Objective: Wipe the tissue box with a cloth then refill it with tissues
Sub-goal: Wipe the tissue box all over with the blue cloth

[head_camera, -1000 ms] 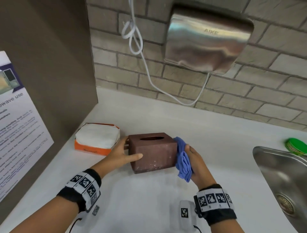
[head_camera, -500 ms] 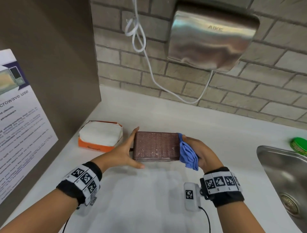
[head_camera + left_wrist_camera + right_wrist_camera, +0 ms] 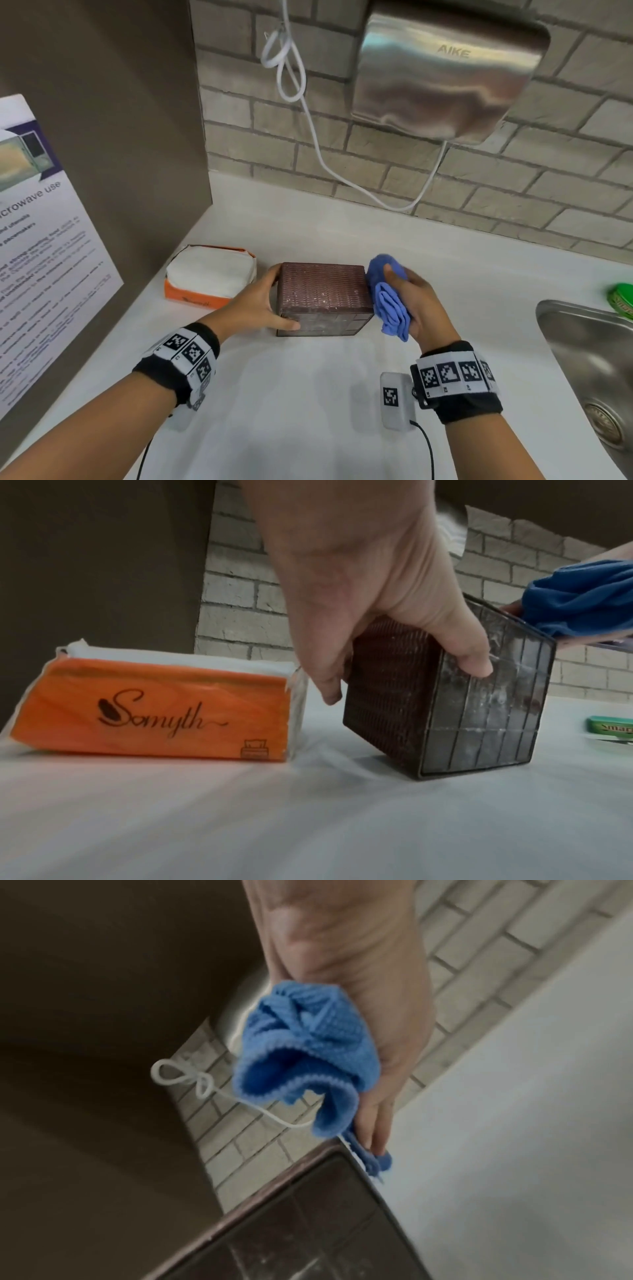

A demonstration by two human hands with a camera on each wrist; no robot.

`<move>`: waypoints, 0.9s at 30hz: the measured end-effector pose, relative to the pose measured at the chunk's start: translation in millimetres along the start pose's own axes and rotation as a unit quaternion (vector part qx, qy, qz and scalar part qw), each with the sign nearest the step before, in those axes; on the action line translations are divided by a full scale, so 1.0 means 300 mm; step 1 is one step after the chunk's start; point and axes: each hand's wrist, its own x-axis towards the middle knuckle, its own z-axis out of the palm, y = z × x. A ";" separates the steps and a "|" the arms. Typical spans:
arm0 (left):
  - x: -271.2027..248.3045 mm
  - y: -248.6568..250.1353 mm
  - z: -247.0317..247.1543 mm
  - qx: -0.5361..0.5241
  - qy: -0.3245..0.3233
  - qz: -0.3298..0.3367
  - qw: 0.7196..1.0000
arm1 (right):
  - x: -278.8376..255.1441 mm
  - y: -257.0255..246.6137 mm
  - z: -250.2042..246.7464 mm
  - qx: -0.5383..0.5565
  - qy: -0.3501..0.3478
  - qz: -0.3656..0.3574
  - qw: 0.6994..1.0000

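Note:
The brown woven tissue box (image 3: 322, 294) (image 3: 445, 710) (image 3: 308, 1218) lies tipped on the white counter with its dusty bottom panel facing me. My left hand (image 3: 263, 305) (image 3: 377, 615) grips its left end, thumb on the bottom panel, fingers behind. My right hand (image 3: 414, 301) (image 3: 359, 1015) holds a bunched blue cloth (image 3: 390, 301) (image 3: 578, 604) (image 3: 304, 1056) against the box's right end. An orange pack of white tissues (image 3: 212, 277) (image 3: 154, 704) lies left of the box.
A steel sink (image 3: 589, 370) is set in the counter (image 3: 308, 411) at the right, with a green tin (image 3: 621, 299) behind it. A hand dryer (image 3: 445, 75) and its white cable (image 3: 308, 113) hang on the brick wall. A brown panel with a poster (image 3: 41, 257) closes the left side.
The box has been tipped further away from me, so its slot top is out of sight and its bottom panel shows. The cloth has stayed at the box's right end.

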 end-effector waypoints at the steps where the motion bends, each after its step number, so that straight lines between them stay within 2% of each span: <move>1: 0.002 -0.004 0.002 -0.004 0.001 0.001 1.000 | 0.000 -0.008 0.004 -0.005 0.014 -0.067 0.998; 3: 0.004 -0.005 0.008 -0.008 0.008 0.011 1.000 | -0.014 -0.010 0.029 -0.064 0.001 -0.195 0.979; 5: 0.007 -0.013 0.015 -0.025 0.014 0.013 1.000 | 0.004 0.026 0.083 -0.218 -0.019 -0.250 0.943; 7: 0.006 -0.019 0.022 -0.056 0.025 0.005 0.998 | 0.024 0.079 0.162 -0.428 -0.013 -0.284 0.858; 8: 0.006 -0.023 0.023 -0.070 0.028 0.005 0.997 | 0.019 0.090 0.205 -0.481 -0.002 -0.302 0.823; 9: 0.008 -0.027 0.023 -0.070 0.032 0.004 0.997 | 0.004 0.094 0.251 -0.497 -0.006 -0.307 0.812; 12: 0.017 -0.025 0.015 -0.040 0.045 -0.004 0.998 | -0.090 0.102 0.396 -0.492 -0.082 -0.303 0.812; 15: 0.027 -0.028 0.011 -0.023 0.061 -0.010 0.998 | -0.123 0.140 0.442 -0.483 -0.103 -0.346 0.798; 18: 0.012 -0.034 0.009 -0.046 0.032 -0.012 0.998 | -0.074 0.130 0.310 -0.485 -0.088 -0.340 0.801; 22: 0.018 -0.026 0.004 -0.009 0.027 -0.016 0.999 | 0.001 0.084 0.116 -0.440 -0.021 -0.260 0.859; 23: 0.020 -0.025 0.001 -0.003 0.026 -0.017 1.000 | 0.004 0.083 0.107 -0.441 -0.019 -0.248 0.862; 25: 0.025 -0.027 0.000 -0.003 0.029 -0.020 0.999 | -0.020 0.072 0.152 -0.490 -0.035 -0.243 0.837; 27: 0.024 -0.027 0.001 0.002 0.032 -0.018 0.999 | -0.060 0.073 0.247 -0.512 -0.090 -0.276 0.808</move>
